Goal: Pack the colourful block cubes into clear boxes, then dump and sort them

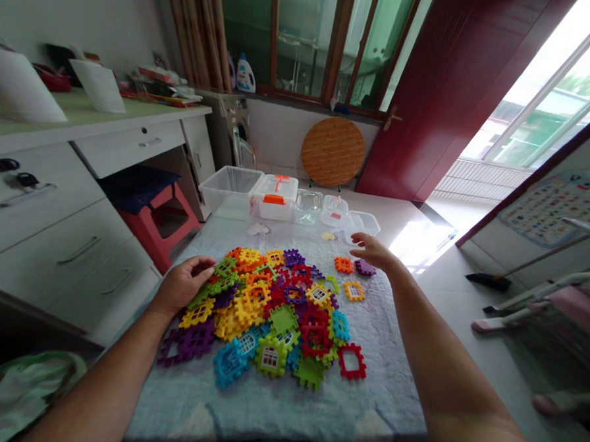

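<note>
A heap of coloured plastic interlocking tiles (275, 312) lies on a pale blue quilted cloth (275, 405). My left hand (185, 282) rests on the heap's left edge, fingers curled over a green tile (223, 270). My right hand (372, 250) hovers at the far right, fingers stretched and apart, holding nothing, just above an orange tile (343, 264) and a purple tile (365, 268). A yellow tile (354, 291) lies alone nearby.
Clear plastic boxes (230, 190) stand along the cloth's far edge, one with an orange latch (275, 197). A white desk with drawers (76, 236) and a red stool (156, 223) are to the left. A round wooden board (333, 150) leans on the far wall.
</note>
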Available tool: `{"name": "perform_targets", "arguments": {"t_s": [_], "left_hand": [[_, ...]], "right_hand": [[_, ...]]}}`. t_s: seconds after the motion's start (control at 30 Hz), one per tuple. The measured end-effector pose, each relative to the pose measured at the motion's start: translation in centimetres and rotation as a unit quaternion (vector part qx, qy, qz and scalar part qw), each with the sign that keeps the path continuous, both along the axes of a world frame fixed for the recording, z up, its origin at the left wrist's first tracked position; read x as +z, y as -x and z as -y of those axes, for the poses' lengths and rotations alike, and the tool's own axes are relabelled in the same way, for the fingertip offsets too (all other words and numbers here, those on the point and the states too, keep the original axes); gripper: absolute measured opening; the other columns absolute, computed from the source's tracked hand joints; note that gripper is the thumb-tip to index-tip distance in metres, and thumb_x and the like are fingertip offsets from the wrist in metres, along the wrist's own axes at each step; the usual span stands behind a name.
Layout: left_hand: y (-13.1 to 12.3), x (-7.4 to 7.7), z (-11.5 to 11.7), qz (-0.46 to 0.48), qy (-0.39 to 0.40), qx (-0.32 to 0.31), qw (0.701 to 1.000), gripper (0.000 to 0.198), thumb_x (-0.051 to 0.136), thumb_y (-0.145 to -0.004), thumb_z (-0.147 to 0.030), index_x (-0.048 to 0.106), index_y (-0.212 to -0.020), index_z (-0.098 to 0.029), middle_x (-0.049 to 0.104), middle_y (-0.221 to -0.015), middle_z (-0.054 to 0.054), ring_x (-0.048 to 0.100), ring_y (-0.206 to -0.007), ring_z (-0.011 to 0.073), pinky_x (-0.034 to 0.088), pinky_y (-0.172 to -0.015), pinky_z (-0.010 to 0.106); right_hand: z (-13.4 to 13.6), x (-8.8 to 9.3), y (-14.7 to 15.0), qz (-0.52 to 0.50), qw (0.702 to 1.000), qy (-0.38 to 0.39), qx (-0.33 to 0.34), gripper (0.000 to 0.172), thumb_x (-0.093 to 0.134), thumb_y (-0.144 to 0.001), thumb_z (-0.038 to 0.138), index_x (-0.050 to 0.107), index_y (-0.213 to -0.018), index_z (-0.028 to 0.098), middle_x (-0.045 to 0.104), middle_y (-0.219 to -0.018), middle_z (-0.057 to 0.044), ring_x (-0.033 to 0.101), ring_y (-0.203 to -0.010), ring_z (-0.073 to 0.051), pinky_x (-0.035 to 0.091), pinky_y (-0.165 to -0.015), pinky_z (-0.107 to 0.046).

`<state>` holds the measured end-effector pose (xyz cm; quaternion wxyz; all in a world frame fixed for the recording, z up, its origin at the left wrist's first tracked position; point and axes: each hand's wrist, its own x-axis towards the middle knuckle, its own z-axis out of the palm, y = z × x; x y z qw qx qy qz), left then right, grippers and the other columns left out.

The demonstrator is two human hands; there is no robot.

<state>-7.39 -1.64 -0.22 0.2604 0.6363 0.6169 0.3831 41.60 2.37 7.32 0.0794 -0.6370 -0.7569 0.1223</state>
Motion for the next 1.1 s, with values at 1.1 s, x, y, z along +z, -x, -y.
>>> {"name": "perform_targets", "arguments": {"t_s": [1.1], "left_hand": [[0.3,-0.7,-0.2,-0.009,-0.011,-0.011,1.000,0.040,0.059,-0.075,-0.050,0.067,-0.099,-0.019,0.073,-0.095,0.006,0.068,-0.088,0.0242,0.052,-0.086,0.035]], "right_hand": [[6.2,-2.0,11.9,-0.057,0.992,-0.057,0.100,0.050,0.064,-0.081,0.024,0.056,-0.129,0.011,0.063,-0.127,-0.017,0.056,-0.118,-0.028,0.041,-0.102,-0.042]]}}
